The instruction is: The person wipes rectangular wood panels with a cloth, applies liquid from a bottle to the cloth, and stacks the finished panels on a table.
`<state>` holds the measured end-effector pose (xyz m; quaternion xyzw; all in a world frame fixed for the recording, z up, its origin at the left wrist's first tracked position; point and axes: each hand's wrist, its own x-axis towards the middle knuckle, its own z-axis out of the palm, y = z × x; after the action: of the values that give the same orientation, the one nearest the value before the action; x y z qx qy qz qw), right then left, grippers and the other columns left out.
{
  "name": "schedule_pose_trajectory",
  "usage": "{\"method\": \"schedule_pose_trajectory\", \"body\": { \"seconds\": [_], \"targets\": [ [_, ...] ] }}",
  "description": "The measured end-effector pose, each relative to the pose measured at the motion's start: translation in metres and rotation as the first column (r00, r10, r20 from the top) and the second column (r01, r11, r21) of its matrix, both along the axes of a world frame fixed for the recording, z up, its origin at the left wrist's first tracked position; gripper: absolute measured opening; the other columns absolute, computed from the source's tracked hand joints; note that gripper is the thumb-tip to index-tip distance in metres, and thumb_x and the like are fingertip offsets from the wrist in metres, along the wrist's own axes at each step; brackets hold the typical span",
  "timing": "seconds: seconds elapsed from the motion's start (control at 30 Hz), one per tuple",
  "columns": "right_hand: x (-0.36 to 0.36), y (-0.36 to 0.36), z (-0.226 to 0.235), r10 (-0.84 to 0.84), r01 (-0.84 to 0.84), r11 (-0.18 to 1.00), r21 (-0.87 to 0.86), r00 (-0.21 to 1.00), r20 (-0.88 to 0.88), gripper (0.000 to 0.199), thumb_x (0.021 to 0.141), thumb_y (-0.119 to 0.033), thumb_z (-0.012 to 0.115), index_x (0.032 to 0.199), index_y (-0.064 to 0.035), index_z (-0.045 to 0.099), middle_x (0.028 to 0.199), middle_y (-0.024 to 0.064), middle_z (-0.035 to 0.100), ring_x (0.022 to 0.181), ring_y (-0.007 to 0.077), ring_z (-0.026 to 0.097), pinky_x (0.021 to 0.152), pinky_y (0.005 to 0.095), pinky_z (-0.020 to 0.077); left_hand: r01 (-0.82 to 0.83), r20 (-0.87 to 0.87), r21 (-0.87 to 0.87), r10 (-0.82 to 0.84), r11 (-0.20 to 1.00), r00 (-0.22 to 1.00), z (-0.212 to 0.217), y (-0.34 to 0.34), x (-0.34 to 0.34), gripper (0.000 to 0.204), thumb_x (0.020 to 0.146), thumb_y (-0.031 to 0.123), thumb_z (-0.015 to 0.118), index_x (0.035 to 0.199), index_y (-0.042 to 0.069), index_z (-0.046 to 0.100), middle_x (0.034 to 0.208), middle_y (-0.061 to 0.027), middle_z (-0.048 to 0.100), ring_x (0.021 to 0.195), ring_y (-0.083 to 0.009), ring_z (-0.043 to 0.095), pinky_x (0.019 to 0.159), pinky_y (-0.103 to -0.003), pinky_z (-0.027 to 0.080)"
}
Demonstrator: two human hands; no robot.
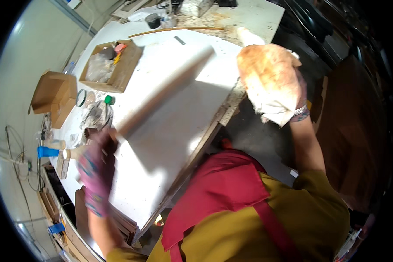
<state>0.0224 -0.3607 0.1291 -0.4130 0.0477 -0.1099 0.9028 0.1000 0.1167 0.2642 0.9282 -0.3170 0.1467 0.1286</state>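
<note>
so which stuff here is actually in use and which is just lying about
In use:
white board under the left hand
stained cloth in the right hand

Lying about:
open cardboard box
empty cardboard box
green cap
blue-capped bottle

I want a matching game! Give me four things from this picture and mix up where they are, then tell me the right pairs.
Things:
1. stained orange-and-white cloth
2. open brown cardboard box of small parts
3. round green cap
4. large white flat board

Places:
A. under the gloved left hand
B. at the board's far left corner
C. bunched in the right hand, raised past the board's right edge
D. on the table left of the board, below the box

Pairs: 1-C, 2-B, 3-D, 4-A
</note>
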Motion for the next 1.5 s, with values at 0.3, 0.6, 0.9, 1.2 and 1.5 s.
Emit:
{"method": "schedule_pose_trajectory", "body": {
  "seconds": [0.3,0.6,0.9,1.2,1.5],
  "targets": [
    [0.026,-0.02,-0.028,0.134,-0.143,0.986,0.084,0.986,0.103,0.042,0.101,-0.024,0.047,0.135,-0.0005,0.045,0.127,0.0143,0.058,0.114,0.0262,0.059,0.099,0.0398,0.0488,-0.265,-0.608,-0.294,0.034,0.918,0.793,-0.034,0.06,0.224,0.044,0.1,0.028,0.058,0.129,-0.005,0.054,0.104,-0.0025,0.064,0.099,-0.0115,0.059,0.09,-0.027,0.047],
    [0.108,-0.046,0.001,0.062,-0.078,0.989,-0.127,0.99,-0.126,0.041,0.094,-0.021,0.061,0.127,0.0009,0.05,0.114,0.0141,0.064,0.1,0.0242,0.065,0.085,0.0349,0.0559,-0.57,-0.387,0.007,0.528,0.821,0.756,-0.166,0.012,0.202,0.047,0.1,0.045,0.048,0.118,0.005,0.065,0.109,-0.0228,0.067,0.103,-0.0391,0.064,0.089,-0.043,0.049],
    [0.188,0.122,-0.012,0.554,0.521,0.038,-0.853,0.699,0.452,0.025,0.083,-0.013,0.068,0.106,-0.004,0.063,0.087,0.0114,0.064,0.082,0.0244,0.065,0.064,0.0342,0.0525,-0.497,-0.186,-0.063,0.479,0.866,0.858,-0.234,0.01,0.16,0.03,0.097,0.027,0.056,0.122,0.011,0.064,0.118,-0.0164,0.06,0.111,-0.0346,0.055,0.093,-0.043,0.046],
    [0.276,0.22,-0.079,0.365,0.306,-0.173,-0.936,0.903,0.228,0.02,0.084,-0.03,0.059,0.077,-0.0137,0.068,0.076,0.0118,0.063,0.07,0.0274,0.063,0.063,0.0405,0.0502,-0.498,-0.201,-0.048,0.481,0.866,0.854,-0.254,0.025,0.164,0.033,0.097,0.027,0.05,0.123,0.012,0.065,0.11,-0.0167,0.063,0.1,-0.0364,0.057,0.088,-0.045,0.047],
    [0.236,0.293,-0.107,0.436,0.342,-0.106,-0.934,0.86,0.265,0.015,0.075,-0.027,0.064,0.074,-0.0123,0.068,0.073,0.0083,0.065,0.074,0.0287,0.065,0.077,0.0447,0.0517,-0.476,-0.525,-0.469,0.198,0.744,0.827,-0.289,0.041,0.165,0.033,0.101,0.018,0.047,0.126,0.001,0.06,0.121,-0.0212,0.055,0.109,-0.0354,0.054,0.092,-0.042,0.045]
  ]
}}
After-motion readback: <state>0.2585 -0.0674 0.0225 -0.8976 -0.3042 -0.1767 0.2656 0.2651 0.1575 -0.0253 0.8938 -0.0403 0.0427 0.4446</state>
